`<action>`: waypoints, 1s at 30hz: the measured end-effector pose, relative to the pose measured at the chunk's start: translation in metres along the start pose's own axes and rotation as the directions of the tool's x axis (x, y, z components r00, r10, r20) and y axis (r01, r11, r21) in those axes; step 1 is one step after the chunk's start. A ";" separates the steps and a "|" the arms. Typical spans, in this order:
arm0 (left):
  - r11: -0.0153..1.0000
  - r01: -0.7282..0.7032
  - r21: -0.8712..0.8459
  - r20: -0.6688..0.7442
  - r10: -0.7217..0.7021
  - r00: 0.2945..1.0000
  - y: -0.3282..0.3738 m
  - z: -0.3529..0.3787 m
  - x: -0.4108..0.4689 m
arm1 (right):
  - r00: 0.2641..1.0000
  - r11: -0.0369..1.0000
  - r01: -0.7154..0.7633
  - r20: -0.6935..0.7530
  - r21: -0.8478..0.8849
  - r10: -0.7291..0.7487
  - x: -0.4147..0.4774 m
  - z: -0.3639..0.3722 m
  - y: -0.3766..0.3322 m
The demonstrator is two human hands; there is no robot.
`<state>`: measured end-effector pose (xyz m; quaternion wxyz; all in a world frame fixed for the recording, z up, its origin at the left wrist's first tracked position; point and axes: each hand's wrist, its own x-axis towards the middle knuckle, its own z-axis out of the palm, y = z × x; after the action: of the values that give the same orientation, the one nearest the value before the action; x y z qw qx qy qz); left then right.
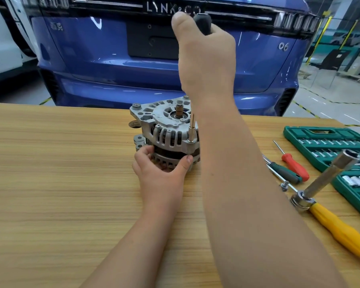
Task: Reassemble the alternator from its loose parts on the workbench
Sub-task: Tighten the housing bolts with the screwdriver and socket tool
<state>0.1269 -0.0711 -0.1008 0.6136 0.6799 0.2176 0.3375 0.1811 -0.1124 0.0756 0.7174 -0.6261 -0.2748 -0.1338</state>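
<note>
The silver alternator [164, 129] stands on the wooden workbench [60, 183], its shaft end pointing up. My left hand [160, 171] grips its lower housing from the front, thumb on the right side. My right hand [204, 50] is raised high above it and grips a black tool handle [203, 22]. Most of that tool is hidden behind my hand and forearm. A thin rod with a brass-coloured tip [191, 129] stands upright at the alternator's right front ear.
At the right lie a yellow-handled ratchet with a long socket [328, 196], a red screwdriver [293, 163], a green-handled screwdriver [285, 171], a loose bolt [284, 186] and an open green socket case [341, 154]. A blue car [112, 59] stands behind the bench.
</note>
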 end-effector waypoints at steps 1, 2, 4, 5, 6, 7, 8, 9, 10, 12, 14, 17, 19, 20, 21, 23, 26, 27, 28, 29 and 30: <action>1.000 -0.006 0.030 0.006 0.006 1.000 -0.003 0.000 0.000 | 1.000 1.000 -0.009 0.026 0.026 0.008 0.001 -0.002 -0.003; 0.998 -0.012 0.065 0.011 0.011 1.000 -0.006 0.001 0.000 | 0.998 0.997 -0.028 0.061 0.074 0.024 0.003 -0.007 -0.007; 0.985 -0.048 0.163 0.015 0.046 0.999 -0.008 0.003 -0.001 | 0.995 0.978 -0.055 0.097 0.201 0.036 0.014 -0.018 -0.014; 0.975 -0.081 0.208 0.021 0.078 0.997 -0.008 0.004 0.000 | 0.994 0.972 -0.053 0.106 0.231 0.029 0.021 -0.026 -0.015; 0.966 -0.107 0.237 0.030 0.103 0.994 -0.008 0.003 0.001 | 0.994 0.976 -0.052 0.109 0.212 0.029 0.027 -0.032 -0.018; 0.961 -0.120 0.249 0.043 0.113 0.993 -0.007 0.001 0.003 | 0.993 0.982 -0.059 0.108 0.178 0.040 0.030 -0.037 -0.017; 0.959 -0.128 0.253 0.063 0.116 0.991 -0.007 -0.004 0.006 | 0.993 0.989 -0.081 0.099 0.127 0.069 0.031 -0.042 -0.013; 0.955 -0.143 0.260 0.090 0.124 0.988 -0.007 -0.010 0.011 | 0.990 0.989 -0.113 0.095 0.094 0.104 0.032 -0.049 -0.007; 0.944 -0.176 0.279 0.124 0.146 0.982 -0.008 -0.017 0.016 | 0.988 0.987 -0.140 0.077 0.074 0.134 0.032 -0.054 -0.003; 0.910 -0.246 0.332 0.185 0.193 0.964 -0.012 -0.035 0.029 | 0.986 0.983 -0.162 0.063 0.082 0.157 0.035 -0.064 0.005; 0.922 -0.249 0.297 0.141 0.216 0.966 -0.017 -0.052 0.039 | 0.984 0.977 -0.172 0.066 0.123 0.165 0.036 -0.069 0.005; 0.990 -0.138 0.015 0.024 0.137 0.990 -0.012 -0.054 0.043 | 0.976 0.949 -0.214 0.073 0.230 0.203 0.034 -0.065 0.007; 0.992 -0.086 -0.089 0.158 0.099 0.982 -0.006 -0.041 0.037 | 0.962 0.907 -0.266 0.143 0.325 0.231 0.030 -0.056 0.009; 0.993 -0.082 -0.082 0.224 0.099 0.970 -0.005 -0.035 0.033 | 0.952 0.886 -0.293 0.190 0.358 0.238 0.027 -0.050 0.009; 0.994 -0.090 -0.065 0.261 0.104 0.960 -0.006 -0.030 0.031 | 0.941 0.871 -0.316 0.238 0.377 0.239 0.024 -0.045 0.010; 0.993 -0.109 -0.048 0.272 0.118 0.955 -0.007 -0.028 0.033 | 0.924 0.870 -0.336 0.308 0.361 0.228 0.018 -0.034 0.012; 0.992 -0.121 -0.042 0.243 0.128 0.961 -0.010 -0.030 0.036 | 0.916 0.909 -0.304 0.349 0.286 0.197 0.013 -0.024 0.013; 0.992 -0.125 -0.026 0.223 0.128 0.966 -0.011 -0.029 0.035 | 0.920 0.917 -0.287 0.345 0.277 0.184 0.014 -0.024 0.011; 0.991 -0.130 -0.010 0.196 0.129 0.972 -0.011 -0.027 0.033 | 0.926 0.919 -0.273 0.338 0.285 0.170 0.015 -0.026 0.009; 0.991 -0.134 0.002 0.163 0.132 0.978 -0.011 -0.026 0.031 | 0.930 0.912 -0.267 0.331 0.311 0.160 0.017 -0.028 0.006; 0.990 -0.139 0.014 0.130 0.136 0.982 -0.012 -0.024 0.030 | 0.933 0.896 -0.270 0.325 0.351 0.154 0.019 -0.030 0.003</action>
<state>0.1310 -0.0318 -0.1059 0.5937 0.7206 0.1339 0.3322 0.2048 -0.1377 0.0815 0.7899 -0.5097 -0.3271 0.0962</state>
